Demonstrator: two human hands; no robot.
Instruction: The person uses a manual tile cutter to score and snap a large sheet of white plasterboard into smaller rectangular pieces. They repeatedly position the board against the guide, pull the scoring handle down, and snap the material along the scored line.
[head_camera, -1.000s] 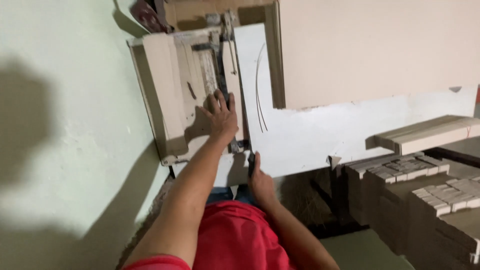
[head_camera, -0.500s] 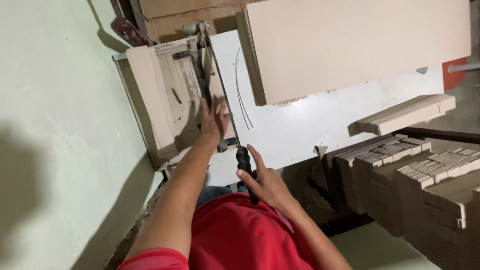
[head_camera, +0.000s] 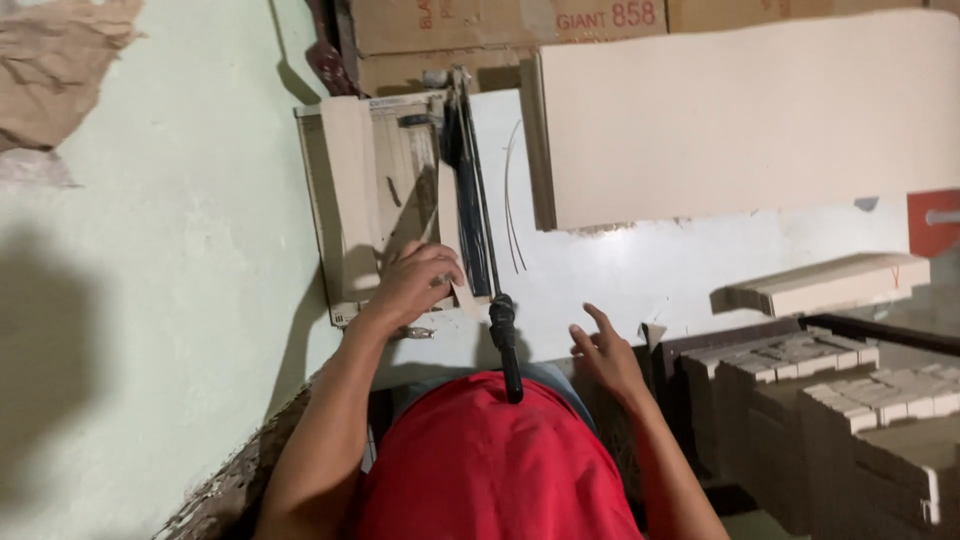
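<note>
A beige paper cutter (head_camera: 345, 200) lies on the white table (head_camera: 600, 280), its black blade arm (head_camera: 470, 200) lowered and its black handle (head_camera: 505, 345) pointing toward me. My left hand (head_camera: 415, 283) rests on the cutter's bed, fingers curled over a strip of beige card (head_camera: 452, 245) beside the blade. Beside the handle, to its right, my right hand (head_camera: 605, 350) hovers with fingers spread, holding nothing. My red shirt fills the bottom middle.
A large beige board stack (head_camera: 740, 120) lies on the table to the right of the cutter. A smaller card stack (head_camera: 825, 283) sits near the table edge. Piles of cut cards (head_camera: 850, 400) stand at the right. A pale green wall (head_camera: 150, 300) is at the left.
The blade arm has come down flat. My right hand has let go of the black handle and moved off to its right. The view has shifted.
</note>
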